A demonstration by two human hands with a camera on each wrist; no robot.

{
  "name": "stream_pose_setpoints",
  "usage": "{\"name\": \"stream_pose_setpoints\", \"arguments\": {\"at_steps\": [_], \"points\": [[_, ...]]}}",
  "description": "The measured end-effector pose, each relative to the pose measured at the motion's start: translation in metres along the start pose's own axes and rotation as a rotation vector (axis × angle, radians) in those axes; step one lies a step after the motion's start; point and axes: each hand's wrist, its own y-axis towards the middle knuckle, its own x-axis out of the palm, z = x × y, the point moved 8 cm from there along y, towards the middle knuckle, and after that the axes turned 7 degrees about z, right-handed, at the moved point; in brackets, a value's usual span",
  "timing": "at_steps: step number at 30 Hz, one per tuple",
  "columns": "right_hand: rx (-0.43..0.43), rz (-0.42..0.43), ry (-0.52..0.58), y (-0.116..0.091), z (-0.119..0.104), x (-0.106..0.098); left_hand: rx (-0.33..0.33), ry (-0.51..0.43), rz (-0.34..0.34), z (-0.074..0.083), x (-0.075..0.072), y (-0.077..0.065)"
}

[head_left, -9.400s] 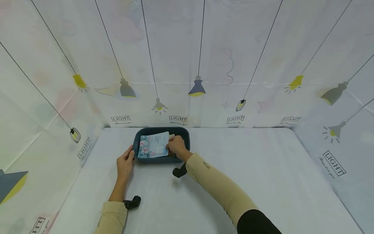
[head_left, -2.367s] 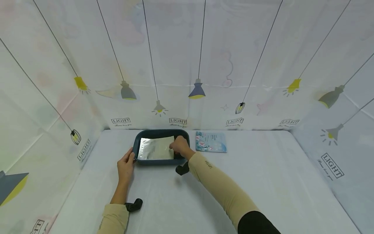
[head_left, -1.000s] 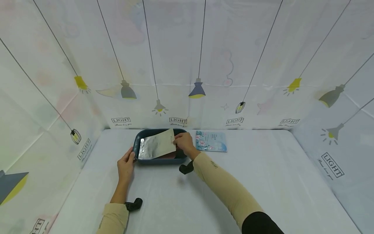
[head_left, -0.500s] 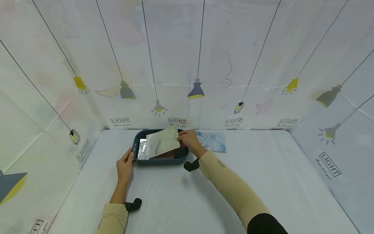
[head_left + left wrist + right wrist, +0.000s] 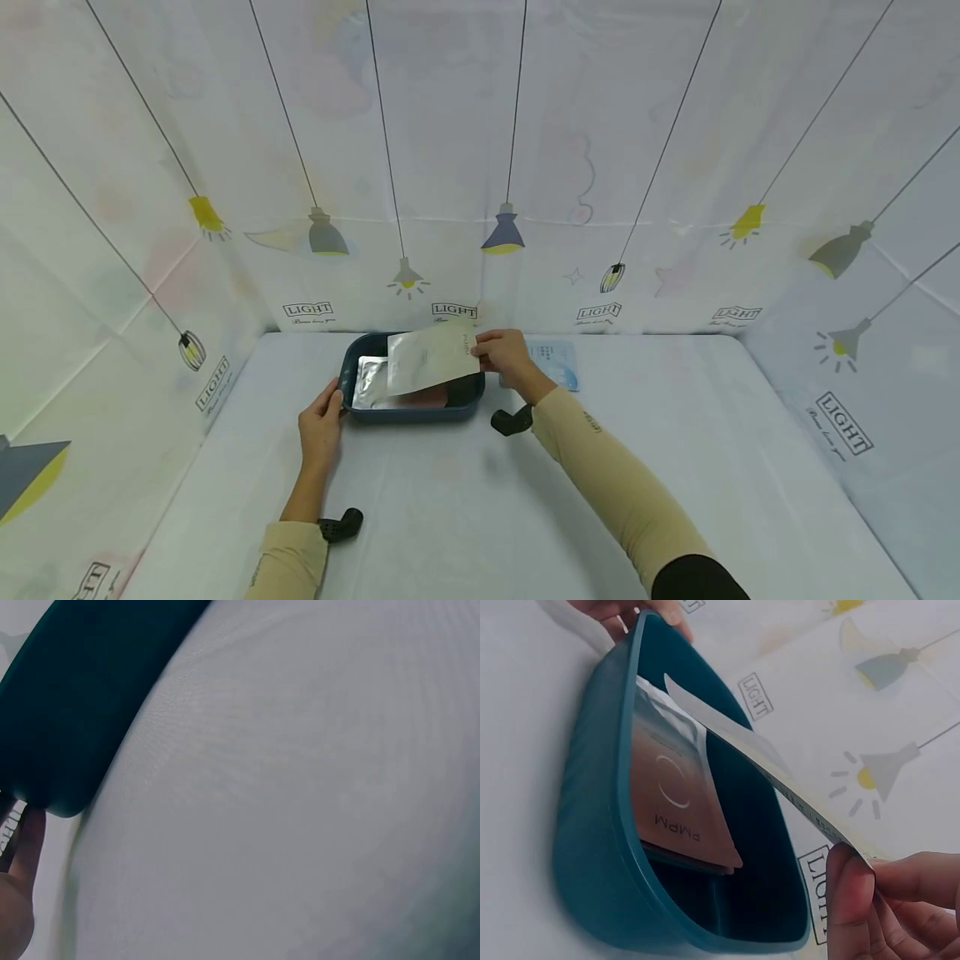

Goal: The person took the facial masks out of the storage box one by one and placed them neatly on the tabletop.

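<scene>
My right hand [image 5: 506, 354] pinches the right end of a cream and silver sheet mask packet [image 5: 431, 358] between thumb and fingers. The packet is tilted above a dark teal plastic bin [image 5: 412, 415]. In the right wrist view it shows nearly edge-on. My left hand [image 5: 321, 425] grips the bin's left end, with fingers over the rim [image 5: 667, 611]. Inside the bin lies a pinkish-brown sheet mask packet [image 5: 671, 780] with a silver end, marked PMPM. Other packets seem stacked under it. A blue floral sheet mask packet [image 5: 557, 360] lies right of the bin, partly behind my right hand.
The bin stands near the back edge of a white-covered table [image 5: 450, 517]. Behind it hangs a white curtain [image 5: 442, 150] printed with lamps, with more curtain at both sides. White tabletop extends right of the blue packet and in front of the bin.
The blue floral packet went from the bin to the table on the right. Since then my right hand has lifted the cream packet and carried it rightward. The left hand stays at the bin.
</scene>
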Motion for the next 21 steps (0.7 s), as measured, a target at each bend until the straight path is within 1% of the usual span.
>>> {"name": "stream_pose_setpoints", "arguments": {"at_steps": [4,7,10,11,12,16,19,21], "points": [[0.007,0.005,0.001,0.001,-0.003,-0.01,0.018,0.001,0.018,-0.014,0.0,0.006],[-0.002,0.006,0.006,0.003,-0.005,-0.019,0.019,-0.009,0.005,-0.004,0.0,0.002],[-0.014,0.004,0.009,0.004,-0.007,-0.03,-0.007,-0.013,-0.013,0.01,0.001,-0.005],[-0.015,0.003,0.009,0.004,-0.007,-0.034,-0.017,-0.009,-0.015,0.014,0.0,-0.007],[-0.013,0.005,0.007,0.005,-0.008,-0.038,-0.022,-0.003,-0.012,0.013,0.0,-0.007],[-0.014,-0.002,0.001,0.007,-0.009,-0.053,-0.03,-0.007,-0.009,0.003,0.0,-0.003],[-0.02,-0.009,0.003,0.008,-0.01,-0.065,-0.013,-0.001,0.002,-0.008,0.0,0.002],[-0.028,-0.018,-0.009,0.009,-0.01,-0.075,0.01,0.014,0.012,-0.013,0.001,0.005]]}}
